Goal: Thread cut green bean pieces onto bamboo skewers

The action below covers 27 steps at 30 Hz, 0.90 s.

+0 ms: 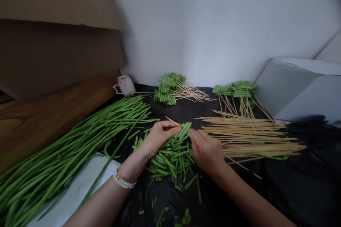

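Observation:
A thin bamboo skewer (pixel 172 121) slants between my two hands, with a few short cut green bean pieces (pixel 185 130) side by side on it. My left hand (pixel 161 135), a pearl bracelet at its wrist, pinches the skewer beside these pieces. On their other side, my right hand (pixel 207 149) is closed around the skewer's line; its fingertips are partly hidden. Directly below both hands lies a loose pile of cut bean pieces (pixel 166 163) on black plastic sheeting (pixel 133 198).
Long uncut beans (pixel 80 145) spread over a white board (pixel 87 181) at left. Bare skewers (pixel 255 136) lie at right. Two stacks of filled skewers (pixel 170 87), (pixel 237 88) stand behind. Around them are a mug (pixel 126 86), a cardboard box (pixel 61 42) and a white box (pixel 301 88).

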Available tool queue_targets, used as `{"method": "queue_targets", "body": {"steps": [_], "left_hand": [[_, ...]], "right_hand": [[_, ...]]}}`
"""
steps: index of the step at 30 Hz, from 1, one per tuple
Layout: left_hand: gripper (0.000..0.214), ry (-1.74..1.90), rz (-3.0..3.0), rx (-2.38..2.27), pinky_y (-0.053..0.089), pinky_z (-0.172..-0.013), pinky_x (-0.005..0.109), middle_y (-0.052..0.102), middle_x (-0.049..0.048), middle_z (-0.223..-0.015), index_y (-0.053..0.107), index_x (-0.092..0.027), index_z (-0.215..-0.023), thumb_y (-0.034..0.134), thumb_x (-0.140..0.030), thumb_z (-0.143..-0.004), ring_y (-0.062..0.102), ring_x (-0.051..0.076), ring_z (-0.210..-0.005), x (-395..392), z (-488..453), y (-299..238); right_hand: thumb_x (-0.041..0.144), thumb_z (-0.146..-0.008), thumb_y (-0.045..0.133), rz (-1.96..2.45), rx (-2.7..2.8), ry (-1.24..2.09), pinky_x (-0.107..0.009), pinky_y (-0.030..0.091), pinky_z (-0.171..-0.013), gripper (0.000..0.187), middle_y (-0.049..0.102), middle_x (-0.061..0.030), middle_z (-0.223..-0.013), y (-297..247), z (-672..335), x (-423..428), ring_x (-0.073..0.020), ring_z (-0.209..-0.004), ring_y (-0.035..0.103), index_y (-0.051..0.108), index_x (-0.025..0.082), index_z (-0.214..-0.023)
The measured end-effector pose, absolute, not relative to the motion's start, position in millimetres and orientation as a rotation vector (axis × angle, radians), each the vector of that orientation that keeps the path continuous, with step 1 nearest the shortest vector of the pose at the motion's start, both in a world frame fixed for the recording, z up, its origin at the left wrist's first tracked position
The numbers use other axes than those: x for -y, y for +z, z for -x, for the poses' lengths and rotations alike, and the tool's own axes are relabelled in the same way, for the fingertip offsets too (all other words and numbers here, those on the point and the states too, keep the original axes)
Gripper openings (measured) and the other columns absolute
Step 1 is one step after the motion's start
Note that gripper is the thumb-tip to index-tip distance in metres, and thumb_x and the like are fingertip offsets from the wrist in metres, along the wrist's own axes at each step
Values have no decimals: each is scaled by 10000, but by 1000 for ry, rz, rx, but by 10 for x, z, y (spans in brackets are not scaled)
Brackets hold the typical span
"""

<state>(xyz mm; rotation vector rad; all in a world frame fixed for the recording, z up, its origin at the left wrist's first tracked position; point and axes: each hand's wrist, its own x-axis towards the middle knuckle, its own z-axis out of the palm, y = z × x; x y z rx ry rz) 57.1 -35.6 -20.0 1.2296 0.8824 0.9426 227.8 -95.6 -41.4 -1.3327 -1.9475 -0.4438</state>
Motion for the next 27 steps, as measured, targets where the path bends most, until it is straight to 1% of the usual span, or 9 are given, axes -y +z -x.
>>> {"method": "queue_targets", "body": {"steps": [2, 5, 7, 8, 10, 16, 20, 24, 27], "left_hand": [[292, 878, -1357, -940, 453, -670, 255, 724, 66, -783, 766, -155, -851, 765, -391, -678, 607, 159, -678, 284, -465, -121], [316, 791, -1691, -1174, 411, -629, 260, 695, 48, -696, 761, -163, -757, 673, -466, -737, 566, 171, -644, 130, -214, -21], [252, 761, -1971, -1450, 393, -652, 273, 700, 51, -721, 751, -189, -706, 664, -424, -736, 567, 194, -681, 34, -25, 22], [231, 722, -2086, -1584, 383, -663, 279, 707, 60, -748, 748, -198, -707, 647, -402, -747, 573, 204, -701, -4, 64, 36], [190, 583, -2206, -1770, 365, -646, 286, 704, 71, -740, 741, -203, -722, 652, -370, -732, 583, 219, -698, -53, 221, 53], [124, 204, -2210, -2124, 348, -595, 278, 713, 80, -769, 718, -220, -685, 672, -334, -664, 609, 238, -718, -62, 477, 87], [89, 24, -2195, -2197, 365, -594, 285, 713, 105, -759, 732, -226, -650, 679, -294, -626, 623, 267, -742, -50, 515, 87], [71, -89, -2159, -2195, 378, -600, 292, 703, 129, -718, 732, -213, -630, 697, -262, -592, 629, 284, -729, -60, 522, 42], [87, -70, -2162, -2177, 366, -599, 290, 707, 123, -735, 737, -214, -654, 675, -262, -615, 631, 281, -738, -79, 522, 20]], "right_hand": [[141, -905, 425, 1342, 1932, -456, -218, 374, -595, 265, 648, -14, -720, -414, -2298, 944, -101, -638, 586, 666, 164, -1013], [141, -905, 438, 1357, 1895, -467, -217, 378, -597, 254, 661, -19, -752, -423, -2322, 924, -101, -651, 595, 668, 164, -1009], [140, -905, 443, 1374, 1889, -471, -217, 380, -597, 247, 666, -19, -765, -430, -2329, 916, -101, -656, 598, 672, 165, -998], [140, -904, 446, 1379, 1890, -475, -217, 381, -596, 246, 666, -19, -766, -434, -2330, 914, -101, -657, 598, 673, 166, -993], [140, -901, 448, 1380, 1899, -486, -217, 383, -595, 246, 667, -19, -768, -438, -2331, 913, -101, -658, 598, 674, 169, -996], [149, -903, 433, 1391, 1912, -481, -211, 377, -582, 260, 660, -15, -752, -431, -2332, 916, -94, -641, 581, 675, 178, -993], [162, -908, 433, 1392, 1910, -488, -216, 371, -567, 259, 655, -12, -745, -429, -2328, 918, -93, -631, 576, 673, 181, -1003], [165, -911, 433, 1376, 1908, -494, -220, 367, -565, 255, 658, -9, -743, -425, -2321, 924, -94, -627, 579, 670, 182, -1003], [164, -911, 438, 1359, 1908, -498, -224, 367, -567, 248, 660, -8, -740, -416, -2322, 926, -98, -627, 585, 667, 176, -1005]]}}
